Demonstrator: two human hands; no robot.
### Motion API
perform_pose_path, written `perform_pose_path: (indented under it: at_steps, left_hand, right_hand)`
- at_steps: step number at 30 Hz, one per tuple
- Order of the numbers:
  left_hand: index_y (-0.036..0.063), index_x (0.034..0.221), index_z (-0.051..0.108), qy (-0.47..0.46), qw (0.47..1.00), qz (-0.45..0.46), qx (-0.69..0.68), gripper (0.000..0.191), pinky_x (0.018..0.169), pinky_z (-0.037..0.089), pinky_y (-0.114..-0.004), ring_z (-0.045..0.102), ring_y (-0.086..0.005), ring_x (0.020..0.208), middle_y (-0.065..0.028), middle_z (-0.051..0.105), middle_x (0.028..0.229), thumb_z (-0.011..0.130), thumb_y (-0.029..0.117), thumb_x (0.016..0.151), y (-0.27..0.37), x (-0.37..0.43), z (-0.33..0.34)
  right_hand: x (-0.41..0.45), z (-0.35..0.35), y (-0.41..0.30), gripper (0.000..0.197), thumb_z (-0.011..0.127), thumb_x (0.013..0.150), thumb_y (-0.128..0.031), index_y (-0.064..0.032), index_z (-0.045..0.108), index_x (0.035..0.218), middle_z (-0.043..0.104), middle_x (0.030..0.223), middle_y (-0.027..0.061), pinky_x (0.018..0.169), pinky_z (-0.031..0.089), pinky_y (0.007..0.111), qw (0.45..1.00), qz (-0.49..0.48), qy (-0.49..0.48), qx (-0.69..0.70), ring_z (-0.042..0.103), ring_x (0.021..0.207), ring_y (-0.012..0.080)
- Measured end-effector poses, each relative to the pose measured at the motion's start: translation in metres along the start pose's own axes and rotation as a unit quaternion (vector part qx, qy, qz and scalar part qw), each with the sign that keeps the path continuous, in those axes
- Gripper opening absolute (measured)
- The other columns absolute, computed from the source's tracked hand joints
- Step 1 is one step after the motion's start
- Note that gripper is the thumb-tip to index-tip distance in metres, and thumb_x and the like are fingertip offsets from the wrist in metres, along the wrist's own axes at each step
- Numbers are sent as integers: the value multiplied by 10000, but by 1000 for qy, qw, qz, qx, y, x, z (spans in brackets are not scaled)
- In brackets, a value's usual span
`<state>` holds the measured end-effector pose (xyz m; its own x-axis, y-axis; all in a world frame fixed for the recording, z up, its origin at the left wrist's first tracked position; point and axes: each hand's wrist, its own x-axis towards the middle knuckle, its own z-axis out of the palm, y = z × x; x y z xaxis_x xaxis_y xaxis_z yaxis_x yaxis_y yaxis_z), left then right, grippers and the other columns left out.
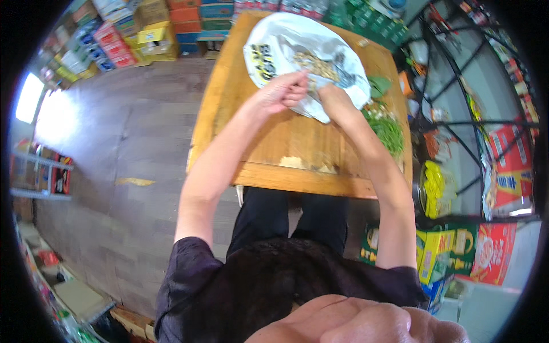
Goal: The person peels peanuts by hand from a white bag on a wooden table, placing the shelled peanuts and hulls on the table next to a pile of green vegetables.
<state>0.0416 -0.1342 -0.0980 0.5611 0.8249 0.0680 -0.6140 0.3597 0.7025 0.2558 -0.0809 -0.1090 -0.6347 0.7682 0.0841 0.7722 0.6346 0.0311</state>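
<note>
A white plastic bag point(279, 38) with printing lies spread on a wooden table point(266, 141). Small tan pieces point(315, 64), too small to name surely, lie in a heap on the bag. My left hand point(288, 92) has curled fingers at the bag's near edge; whether it pinches the plastic or a small piece is unclear. Close by on the right, my right hand point(334, 96) reaches into the bag's near side, its fingertips hidden. Leafy greens point(386, 133) lie on the table right of my right forearm, with a broad green leaf point(379, 85) above them.
Stacked cartons point(186, 25) and bottle packs point(364, 21) stand beyond the table. A black metal rack point(450, 124) with goods is at the right, near a yellow plastic bag point(433, 188). More boxes point(437, 253) sit at lower right. Grey flooring point(141, 128) extends left.
</note>
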Motion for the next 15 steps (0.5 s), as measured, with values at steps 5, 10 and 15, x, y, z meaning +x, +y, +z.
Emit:
perform_pose_path:
  at_steps: [5,10,15]
  left_hand:
    - [196,690,467,58,996,2,-73,316,379,189,-174,294,-14,440,111,368,584,534,291,983,-25,-45,8]
    - [139,695,473,26,998,-2,-52,366,376,171,-207,275,-41,446,83,351,573,521,337,999,-75,-108,81]
    - [138,706,426,61,992,-4,-109,403,377,168,-186,256,-30,458,78,307,578,467,382,1024,-152,-229,104]
  right_hand:
    - [15,17,-32,209,504,855,-102,-2,686,836,658,856,269,692,520,498,993,-104,42,31,660,808,412]
    - [7,2,6,219,488,860,-76,22,679,904,662,934,260,768,521,492,997,8,-12,-79,656,879,415]
    - [0,-52,-6,202,453,842,-13,2,615,961,592,952,211,812,460,464,976,-72,194,61,580,935,402]
